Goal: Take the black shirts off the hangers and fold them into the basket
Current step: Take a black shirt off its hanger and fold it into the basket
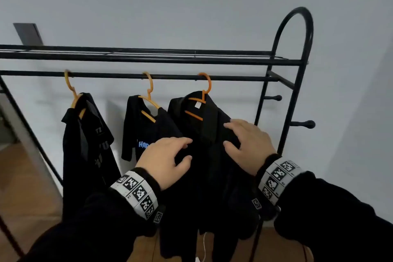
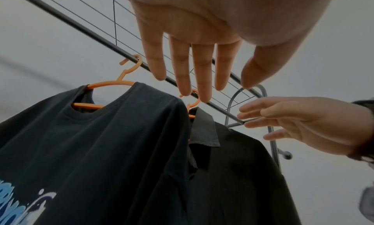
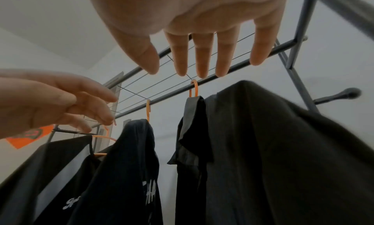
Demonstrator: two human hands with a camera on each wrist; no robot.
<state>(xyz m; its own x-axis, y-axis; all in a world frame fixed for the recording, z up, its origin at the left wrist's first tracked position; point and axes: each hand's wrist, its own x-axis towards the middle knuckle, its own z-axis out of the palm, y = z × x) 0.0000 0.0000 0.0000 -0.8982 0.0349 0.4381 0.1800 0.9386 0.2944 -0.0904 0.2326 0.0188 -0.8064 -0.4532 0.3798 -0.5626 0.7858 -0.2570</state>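
Three black shirts hang on orange hangers from the rack's rail [image 1: 170,76]. The right one is a collared black shirt [image 1: 208,134] on an orange hanger [image 1: 204,91]. The middle is a black T-shirt with blue print [image 1: 146,132], the left another black T-shirt [image 1: 89,138]. My left hand [image 1: 170,159] is open in front of the collared shirt's left side, fingers straight in the left wrist view [image 2: 192,71]. My right hand [image 1: 248,142] is open by its right shoulder, fingers spread in the right wrist view [image 3: 202,59]. Neither hand holds anything. No basket is in view.
The black metal rack [image 1: 297,53] has a wire top shelf and knobbed side pegs [image 1: 306,124] at the right. A pale wall stands behind. Wooden floor [image 1: 25,176] shows at the lower left.
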